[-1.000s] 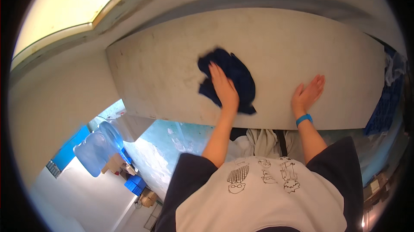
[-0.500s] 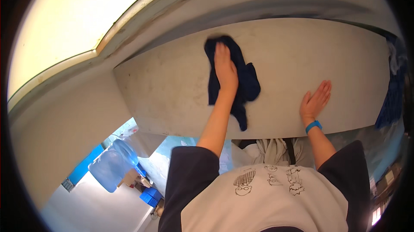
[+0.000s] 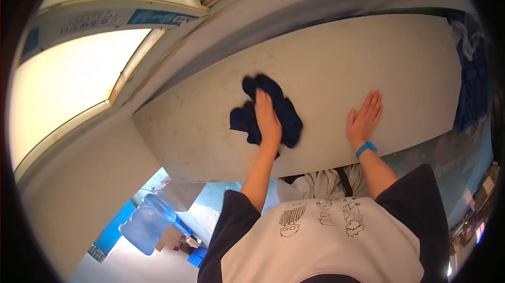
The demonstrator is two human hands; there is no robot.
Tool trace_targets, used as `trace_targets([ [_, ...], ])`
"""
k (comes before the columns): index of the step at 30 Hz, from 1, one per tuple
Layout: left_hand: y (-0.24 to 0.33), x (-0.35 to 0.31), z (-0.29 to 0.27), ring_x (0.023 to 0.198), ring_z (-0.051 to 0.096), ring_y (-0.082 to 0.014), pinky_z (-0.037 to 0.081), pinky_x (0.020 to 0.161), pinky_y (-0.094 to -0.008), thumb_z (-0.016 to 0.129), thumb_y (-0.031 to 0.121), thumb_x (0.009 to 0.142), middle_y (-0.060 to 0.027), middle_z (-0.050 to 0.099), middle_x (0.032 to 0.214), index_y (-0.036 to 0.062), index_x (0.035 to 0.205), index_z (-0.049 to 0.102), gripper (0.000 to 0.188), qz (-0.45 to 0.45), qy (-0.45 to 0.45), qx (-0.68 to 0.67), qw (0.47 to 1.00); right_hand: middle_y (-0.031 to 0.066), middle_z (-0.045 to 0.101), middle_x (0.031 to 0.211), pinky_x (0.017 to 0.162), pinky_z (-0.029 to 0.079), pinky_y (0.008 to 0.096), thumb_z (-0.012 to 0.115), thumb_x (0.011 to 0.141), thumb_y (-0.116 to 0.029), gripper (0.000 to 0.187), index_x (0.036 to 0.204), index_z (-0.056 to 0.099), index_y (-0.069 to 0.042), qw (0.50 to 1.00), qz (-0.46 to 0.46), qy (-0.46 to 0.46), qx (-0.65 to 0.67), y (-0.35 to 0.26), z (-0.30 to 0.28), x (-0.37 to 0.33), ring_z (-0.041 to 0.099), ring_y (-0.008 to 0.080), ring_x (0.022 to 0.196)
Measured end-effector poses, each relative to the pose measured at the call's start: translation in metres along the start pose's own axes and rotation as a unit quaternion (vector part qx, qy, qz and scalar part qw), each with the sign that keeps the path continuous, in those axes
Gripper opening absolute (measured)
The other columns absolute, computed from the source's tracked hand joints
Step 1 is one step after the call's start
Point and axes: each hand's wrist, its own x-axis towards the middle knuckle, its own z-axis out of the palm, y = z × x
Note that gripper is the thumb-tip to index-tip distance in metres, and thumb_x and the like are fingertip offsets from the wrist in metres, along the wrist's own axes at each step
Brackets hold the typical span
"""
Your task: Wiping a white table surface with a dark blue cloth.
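A dark blue cloth [image 3: 287, 119] lies bunched on the pale tabletop [image 3: 326, 72], left of its middle. My left hand [image 3: 269, 123] presses down on the cloth from above, its fingers stretched out and close together; the thumb is hard to make out. To the right, my right hand [image 3: 365, 120] rests flat on the bare surface with fingers extended and thumb apart. It holds nothing. A blue band [image 3: 366, 149] circles the right wrist.
A bright window [image 3: 79, 67] with a worn frame is at the upper left. Dark blue fabric [image 3: 470, 83] hangs by the table's right end. Below the left end are a clear bluish water jug [image 3: 143, 229] and small boxes [image 3: 171, 239]. A wall runs behind the table.
My left hand and the cloth have come nearer to me, and the cloth's folds have a different shape. My right hand stays flat on the table; the whole view has shifted.
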Motion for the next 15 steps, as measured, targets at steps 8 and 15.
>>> trace_targets([
  [8, 0.028, 0.076, 0.003, 0.141, 0.036, -0.0387, 0.03, 0.115, -0.0483, 0.048, -0.014, 0.076, -0.0218, 0.043, 0.148, -0.0073, 0.136, 0.048, 0.06, 0.018, -0.031, 0.011, 0.999, 0.0214, 0.016, 0.162, 0.121, 0.012, 0.0517, 0.055, 0.087, -0.024, 0.082, 0.154, 0.018, 0.002, 1.0, 0.005, -0.008, 0.021, 0.0, -0.002, -0.003, 0.013, 0.0367, 0.151],
  [15, 0.026, 0.115, 0.02, 0.145, 0.028, -0.0382, 0.025, 0.118, -0.0511, 0.054, -0.007, 0.079, -0.0214, 0.035, 0.154, -0.0053, 0.144, 0.038, 0.067, 0.05, -0.063, 0.079, 0.994, 0.0212, 0.016, 0.162, 0.121, 0.013, 0.0518, 0.057, 0.086, -0.024, 0.082, 0.154, 0.019, 0.002, 0.999, 0.002, -0.008, 0.031, -0.002, -0.002, -0.002, 0.013, 0.0367, 0.151],
])
